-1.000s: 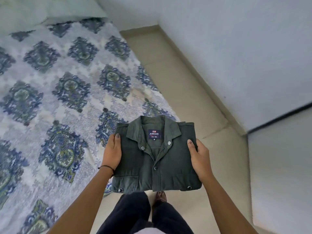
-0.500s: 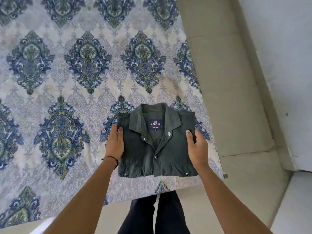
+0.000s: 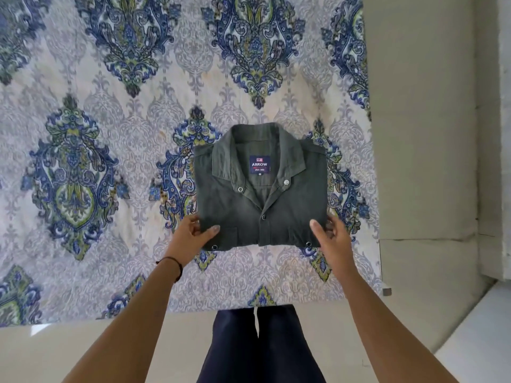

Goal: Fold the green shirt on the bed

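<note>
Green cotton folded shirt [image 3: 260, 194] lies on the blue-patterned bedspread [image 3: 110, 161], pinched at its near corners by your left hand [image 3: 190, 239] and right hand [image 3: 331, 239], thumbs on top. Beyond your right hand runs bare beige floor [image 3: 420, 134].

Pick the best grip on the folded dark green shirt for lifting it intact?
Grip the folded dark green shirt at its two near corners, from the left and right sides, thumbs on top, as both hands do now. It probably keeps the flat rectangular fold intact.
</note>
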